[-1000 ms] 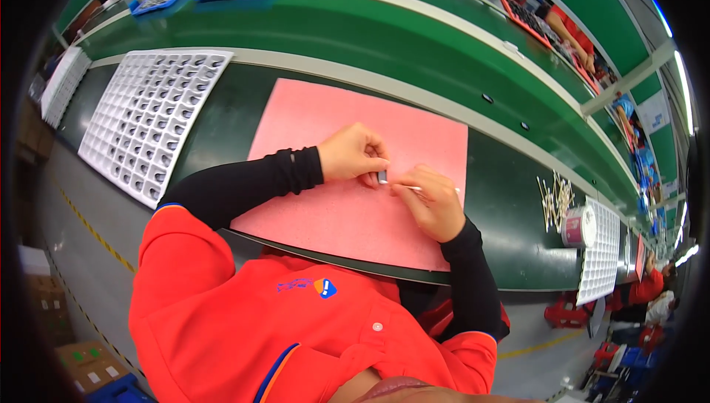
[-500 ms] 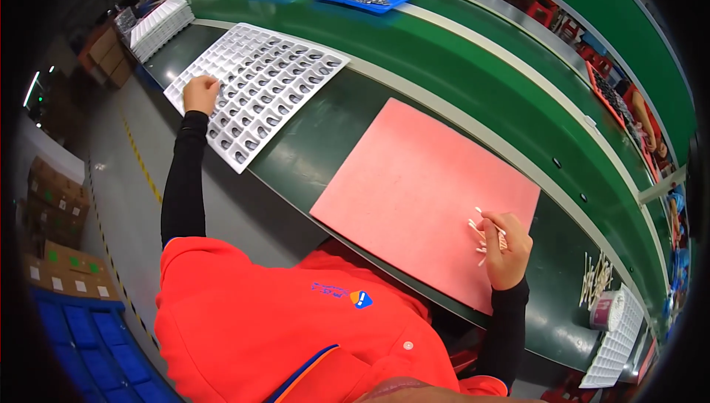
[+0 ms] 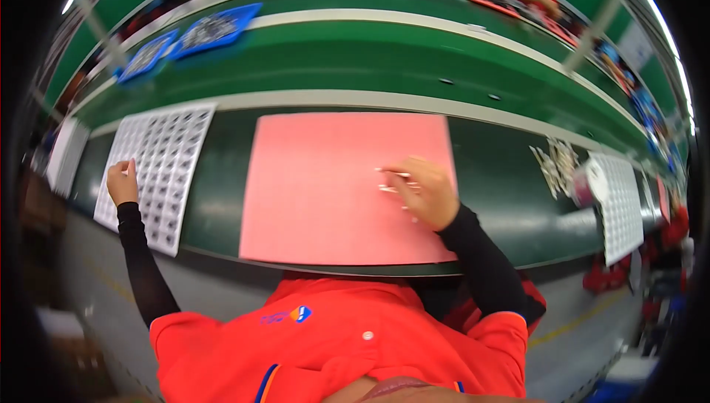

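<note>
My left hand [image 3: 123, 183] is over the left edge of a white pocketed tray [image 3: 159, 214], its fingers pinched together. What they hold, if anything, is too small and blurred to make out. Small dark parts fill many of the tray's pockets. Above the right part of a flat pink mat [image 3: 318, 188], my right hand [image 3: 429, 192] is closed round several cotton swabs [image 3: 387, 188]. Their white tips stick out past the fingers and below the palm.
Blue trays of small metal parts [image 3: 214, 32] stand far left on the green conveyor [image 3: 333, 55]. Loose cotton swabs [image 3: 556, 166] lie on the bench at right, beside a round tub [image 3: 584, 185] and another white tray [image 3: 621, 211]. Stacked white trays [image 3: 68, 155] stand far left.
The view has swung round, so the mat now sits square and central. My left hand's fingers now point up from the tray's edge; my right hand keeps the swabs over the mat.
</note>
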Demonstrator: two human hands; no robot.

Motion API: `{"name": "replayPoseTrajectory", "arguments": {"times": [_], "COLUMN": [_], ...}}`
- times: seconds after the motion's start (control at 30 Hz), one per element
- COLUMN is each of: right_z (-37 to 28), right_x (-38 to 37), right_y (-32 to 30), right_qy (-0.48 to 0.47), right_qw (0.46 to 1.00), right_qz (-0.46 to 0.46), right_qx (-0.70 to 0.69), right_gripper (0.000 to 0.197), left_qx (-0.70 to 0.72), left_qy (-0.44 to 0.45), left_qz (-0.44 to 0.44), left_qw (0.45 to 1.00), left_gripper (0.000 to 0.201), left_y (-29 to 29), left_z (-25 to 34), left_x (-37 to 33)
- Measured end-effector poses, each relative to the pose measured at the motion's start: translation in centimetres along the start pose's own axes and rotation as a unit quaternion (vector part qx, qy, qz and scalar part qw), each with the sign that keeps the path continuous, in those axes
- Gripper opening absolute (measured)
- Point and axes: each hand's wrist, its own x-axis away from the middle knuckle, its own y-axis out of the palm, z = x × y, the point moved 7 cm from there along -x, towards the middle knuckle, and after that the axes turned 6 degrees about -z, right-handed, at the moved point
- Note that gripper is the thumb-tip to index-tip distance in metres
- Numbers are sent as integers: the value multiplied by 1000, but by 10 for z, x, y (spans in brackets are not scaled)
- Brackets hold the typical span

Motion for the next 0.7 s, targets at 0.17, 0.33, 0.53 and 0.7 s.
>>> {"name": "replayPoseTrajectory", "arguments": {"times": [0.17, 0.33, 0.53, 0.7], "right_z": [3, 12, 45, 38], "right_x": [2, 8, 28, 20], "right_y": [-19, -44, -66, -64], "right_qy": [-15, 9, -24, 6], "right_qw": [998, 988, 961, 972], "right_qz": [41, 141, 238, 216], "right_qx": [44, 63, 138, 91], "right_gripper": [11, 12, 14, 10], "left_qx": [327, 353, 283, 315], "left_qy": [301, 426, 537, 553], "left_qz": [-136, -284, -255, -296], "left_qw": [886, 783, 753, 712], "left_gripper": [15, 23, 30, 13], "left_y": [19, 88, 141, 163], "left_z": [332, 555, 696, 719], "left_x": [-14, 22, 60, 42]}}
